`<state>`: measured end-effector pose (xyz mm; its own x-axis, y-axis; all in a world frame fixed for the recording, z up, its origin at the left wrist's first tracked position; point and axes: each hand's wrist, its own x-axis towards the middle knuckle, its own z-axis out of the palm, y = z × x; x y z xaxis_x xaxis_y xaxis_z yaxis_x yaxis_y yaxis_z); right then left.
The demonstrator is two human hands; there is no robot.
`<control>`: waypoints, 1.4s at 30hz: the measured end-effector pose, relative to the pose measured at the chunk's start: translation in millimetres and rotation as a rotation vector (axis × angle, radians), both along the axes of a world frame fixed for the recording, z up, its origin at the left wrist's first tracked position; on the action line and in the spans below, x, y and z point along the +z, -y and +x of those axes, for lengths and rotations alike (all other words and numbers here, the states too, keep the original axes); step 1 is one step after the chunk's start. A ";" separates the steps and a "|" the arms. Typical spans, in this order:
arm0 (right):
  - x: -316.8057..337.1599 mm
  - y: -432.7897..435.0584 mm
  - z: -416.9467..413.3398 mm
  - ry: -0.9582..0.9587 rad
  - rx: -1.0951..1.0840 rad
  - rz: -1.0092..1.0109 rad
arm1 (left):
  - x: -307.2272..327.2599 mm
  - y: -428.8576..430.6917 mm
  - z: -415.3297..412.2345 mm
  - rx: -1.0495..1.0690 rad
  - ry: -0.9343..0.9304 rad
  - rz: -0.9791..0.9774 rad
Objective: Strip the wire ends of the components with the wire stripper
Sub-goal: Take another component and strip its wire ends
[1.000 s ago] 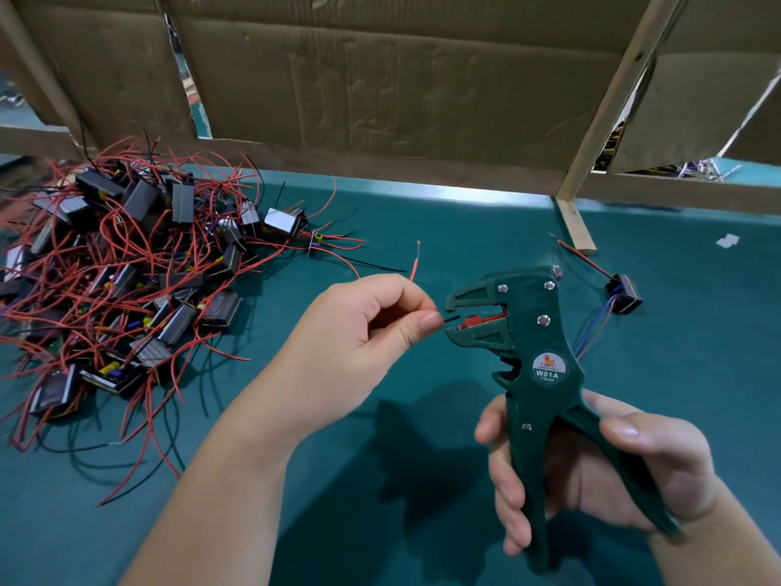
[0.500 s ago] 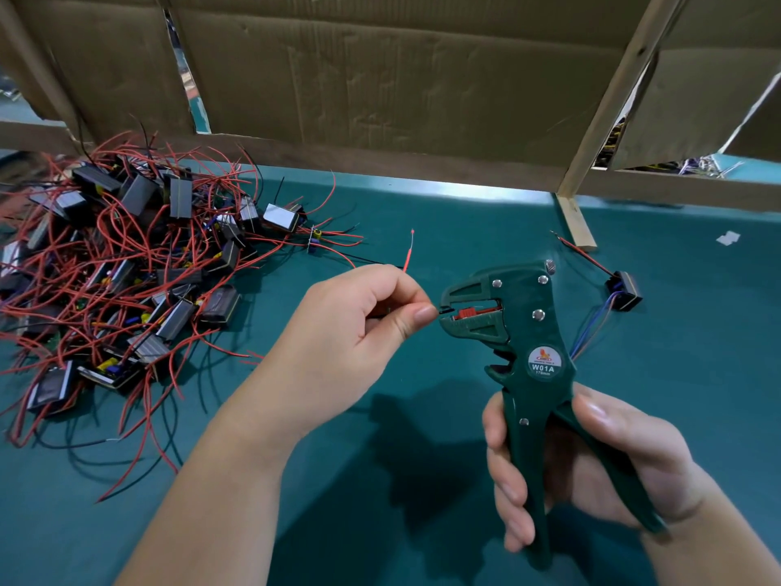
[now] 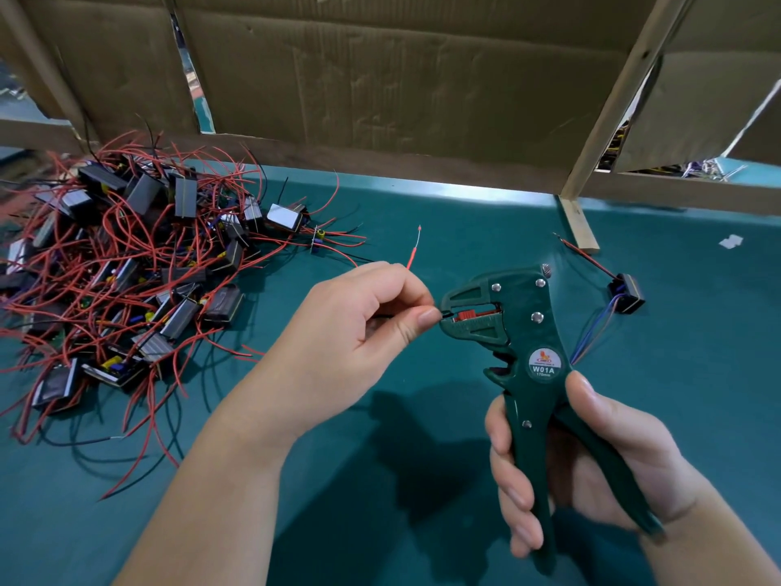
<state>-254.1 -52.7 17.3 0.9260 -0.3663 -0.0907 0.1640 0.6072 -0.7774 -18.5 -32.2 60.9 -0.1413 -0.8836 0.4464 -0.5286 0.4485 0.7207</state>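
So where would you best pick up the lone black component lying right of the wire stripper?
Take the lone component by its block body, probably pinching from above on its right side: its red wire and blue wires trail off to the left, leaving that side free.

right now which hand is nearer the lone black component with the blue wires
Right. The right hand, gripping the wire stripper, sits just in front of the lone component; the left hand, pinching a wire, is farther left, beyond the stripper's head.
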 end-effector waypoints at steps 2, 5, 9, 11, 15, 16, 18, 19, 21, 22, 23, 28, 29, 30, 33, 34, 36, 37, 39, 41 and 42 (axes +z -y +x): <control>-0.2 0.9 0.9 0.000 0.003 -0.006 | -0.5 0.2 0.2 -0.010 -0.002 0.005; -2.7 1.6 0.6 0.010 0.019 -0.007 | -1.0 0.6 0.5 -0.030 0.002 0.015; -1.8 1.8 1.2 0.001 0.030 -0.005 | -1.3 1.3 1.0 -0.011 0.018 -0.010; -2.3 1.8 1.5 0.017 0.038 -0.007 | -2.1 1.3 0.1 0.014 0.023 -0.027; -3.6 1.6 2.4 0.018 0.042 -0.004 | -3.4 1.8 -1.6 0.047 0.007 -0.012; -3.6 1.7 2.2 0.021 0.042 -0.002 | -3.4 1.6 -1.7 0.048 0.002 -0.009; -3.1 1.4 2.5 0.020 0.045 -0.003 | -2.9 1.2 -2.1 0.049 -0.011 -0.005; -3.5 1.3 2.1 0.020 0.042 -0.004 | -2.7 1.0 -2.4 0.049 -0.017 -0.004; -3.7 1.0 1.8 0.023 0.046 -0.004 | -2.5 0.7 -3.2 0.052 -0.027 -0.002; -3.9 0.7 2.1 0.029 0.050 0.001 | -2.5 0.7 -3.5 0.054 -0.031 0.001; -4.2 0.5 2.7 0.033 0.053 0.005 | -2.7 0.9 -3.5 0.053 -0.033 0.006; -6.7 1.4 4.1 0.049 0.061 0.020 | -3.0 1.7 -0.6 0.048 -0.004 0.000; -7.1 1.7 4.4 0.057 0.066 0.026 | -3.0 1.8 0.0 0.046 0.003 -0.006; -7.3 2.0 4.6 0.065 0.068 0.031 | -3.1 1.9 0.4 0.046 0.009 -0.012; -9.3 2.4 5.5 0.074 0.061 0.035 | -3.5 2.3 1.5 0.055 0.029 -0.024; -10.0 1.6 6.1 0.078 0.057 0.031 | -3.7 2.2 2.0 0.059 0.033 -0.027; -11.1 -0.5 8.5 0.096 0.028 0.029 | -4.4 2.1 2.3 0.064 0.032 -0.035; -11.2 -1.7 10.4 0.106 -0.008 0.030 | -4.9 2.1 1.7 0.066 0.017 -0.028; -10.9 -4.0 14.3 0.096 -0.103 0.016 | -5.8 2.8 -1.0 0.077 -0.051 0.016; -11.2 -6.7 16.7 0.088 -0.144 -0.005 | -7.1 3.4 -3.1 0.082 -0.114 0.042; -11.1 -7.1 17.4 0.107 -0.137 -0.006 | -7.4 3.4 -3.3 0.075 -0.142 0.044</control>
